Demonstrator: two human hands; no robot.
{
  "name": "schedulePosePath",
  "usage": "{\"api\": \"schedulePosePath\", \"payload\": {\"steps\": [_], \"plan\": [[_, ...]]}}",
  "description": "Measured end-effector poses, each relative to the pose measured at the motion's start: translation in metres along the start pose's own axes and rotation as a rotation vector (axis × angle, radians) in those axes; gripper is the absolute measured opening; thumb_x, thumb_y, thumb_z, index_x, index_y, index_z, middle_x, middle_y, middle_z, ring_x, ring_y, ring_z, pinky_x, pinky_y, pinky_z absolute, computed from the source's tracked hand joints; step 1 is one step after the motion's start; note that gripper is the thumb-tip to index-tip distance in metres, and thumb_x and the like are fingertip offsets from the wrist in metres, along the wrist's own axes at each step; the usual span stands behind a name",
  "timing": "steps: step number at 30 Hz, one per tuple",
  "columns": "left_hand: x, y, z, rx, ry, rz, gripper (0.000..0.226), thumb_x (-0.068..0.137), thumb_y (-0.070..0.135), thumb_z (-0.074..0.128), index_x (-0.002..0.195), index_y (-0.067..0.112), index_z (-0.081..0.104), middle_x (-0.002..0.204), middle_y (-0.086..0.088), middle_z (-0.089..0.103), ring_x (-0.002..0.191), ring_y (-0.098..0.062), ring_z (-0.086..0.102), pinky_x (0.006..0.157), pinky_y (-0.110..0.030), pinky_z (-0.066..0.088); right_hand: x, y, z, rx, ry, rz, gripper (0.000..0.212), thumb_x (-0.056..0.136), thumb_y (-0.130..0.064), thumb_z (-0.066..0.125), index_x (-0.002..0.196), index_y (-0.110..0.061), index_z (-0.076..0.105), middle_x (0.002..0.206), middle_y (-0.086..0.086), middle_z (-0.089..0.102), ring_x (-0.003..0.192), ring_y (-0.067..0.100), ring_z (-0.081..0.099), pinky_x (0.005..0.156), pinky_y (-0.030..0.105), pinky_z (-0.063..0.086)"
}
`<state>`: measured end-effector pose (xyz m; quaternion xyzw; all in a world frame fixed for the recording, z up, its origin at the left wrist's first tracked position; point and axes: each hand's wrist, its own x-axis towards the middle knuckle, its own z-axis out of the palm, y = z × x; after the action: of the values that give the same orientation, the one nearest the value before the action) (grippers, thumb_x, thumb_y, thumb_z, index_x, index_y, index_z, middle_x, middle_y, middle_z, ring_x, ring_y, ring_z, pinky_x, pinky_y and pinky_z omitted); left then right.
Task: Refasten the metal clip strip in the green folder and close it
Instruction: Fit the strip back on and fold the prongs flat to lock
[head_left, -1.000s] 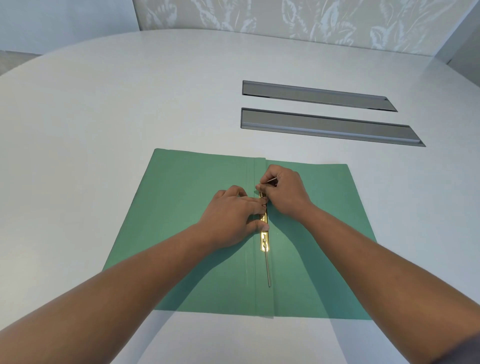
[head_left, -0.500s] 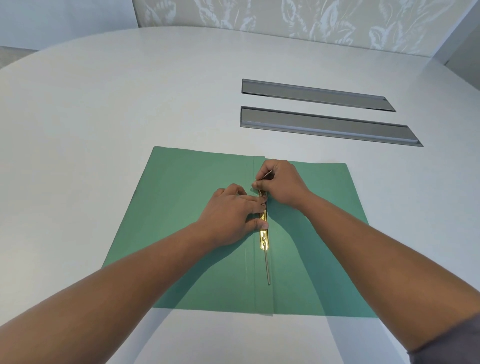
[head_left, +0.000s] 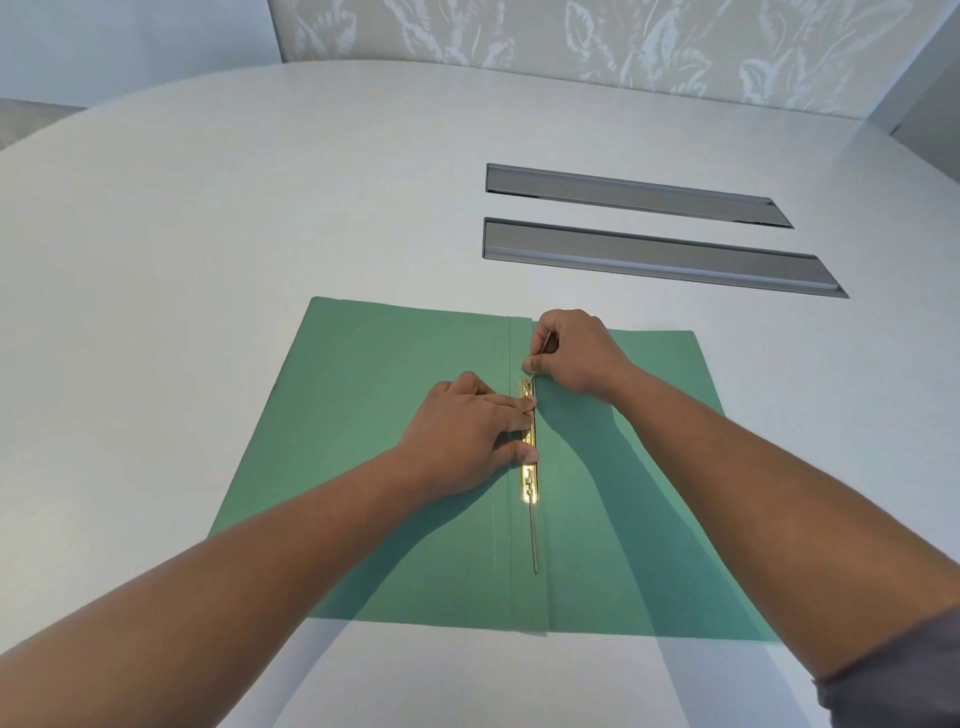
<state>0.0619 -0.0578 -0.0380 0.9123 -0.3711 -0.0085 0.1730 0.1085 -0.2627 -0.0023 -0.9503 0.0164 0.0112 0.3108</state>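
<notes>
The green folder lies open and flat on the white table. A brass clip strip runs along its spine. A thin metal prong lies flat from the strip's near end toward me. My left hand presses its fingertips and thumb down on the middle of the strip. My right hand is at the strip's far end, pinching the other thin prong between thumb and fingers and holding it tilted up. The strip's middle is hidden under my left fingers.
Two long grey recessed slots are set in the white table beyond the folder, to the right. A patterned wall panel rises behind the table's far edge.
My right hand has shifted slightly away from me along the spine, lifting the far prong more upright. My left hand stays pressed on the strip.
</notes>
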Motion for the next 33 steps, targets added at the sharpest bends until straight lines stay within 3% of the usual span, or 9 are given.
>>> {"api": "schedulePosePath", "payload": {"steps": [10,18,33], "plan": [[0.001,-0.003,0.005,-0.034,0.001,-0.023,0.057,0.084,0.077,0.046,0.128,0.045,0.063,0.144,0.029,0.051,0.118,-0.015,0.043,0.092,-0.035,0.033,-0.006,-0.002,0.01,0.146,0.061,0.033,0.03,0.074,-0.011,0.086,0.09,-0.015,0.061,0.067,-0.003,0.061,0.061,0.013,0.055,0.063,0.031,0.049],[0.001,-0.004,0.005,-0.045,-0.002,-0.024,0.059,0.083,0.078,0.044,0.129,0.045,0.063,0.144,0.03,0.05,0.119,-0.016,0.043,0.094,-0.039,0.035,-0.01,-0.002,0.013,0.228,0.079,0.07,0.047,0.074,-0.016,0.088,0.11,-0.021,0.059,0.077,0.005,0.07,0.068,0.017,0.064,0.068,0.031,0.054],[-0.001,-0.003,0.006,-0.078,0.015,-0.034,0.061,0.082,0.079,0.044,0.128,0.044,0.064,0.142,0.03,0.052,0.119,-0.016,0.044,0.096,-0.042,0.039,-0.019,0.0,0.015,0.215,0.163,0.081,0.019,0.079,-0.012,0.081,0.096,-0.016,0.072,0.079,-0.005,0.068,0.073,0.01,0.063,0.078,0.033,0.058]]}}
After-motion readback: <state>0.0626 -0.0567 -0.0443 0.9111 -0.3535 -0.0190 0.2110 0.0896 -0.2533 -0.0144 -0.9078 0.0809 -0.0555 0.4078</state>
